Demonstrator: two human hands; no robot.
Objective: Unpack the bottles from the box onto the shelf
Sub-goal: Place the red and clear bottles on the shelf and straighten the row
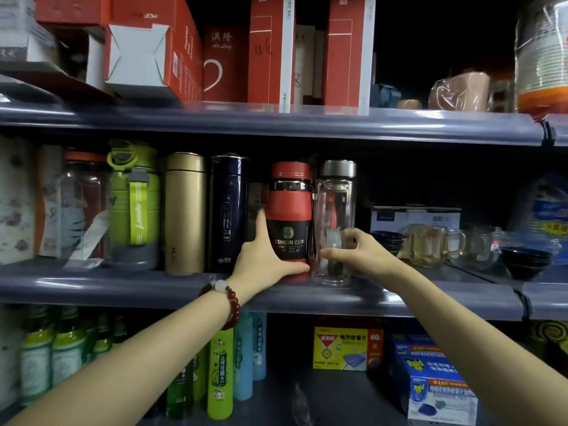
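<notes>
A red and black bottle (289, 216) marked "FASHION CUP" stands upright on the middle shelf (153, 287), with my left hand (264, 256) wrapped around its lower part. Touching its right side stands a clear glass bottle (335, 216) with a silver cap; my right hand (359, 250) grips its lower half from the right. To the left, in a row, stand a navy flask (229, 210), a gold flask (185, 210), a lime green bottle (135, 204) and a clear orange-lidded jar (83, 204). No box of bottles is in view.
Glass mugs (430, 244) and dark bowls (525, 259) sit to the right on the middle shelf. Red cartons (270, 50) fill the top shelf. The bottom shelf holds green spray bottles (219, 373) and insecticide boxes (436, 382).
</notes>
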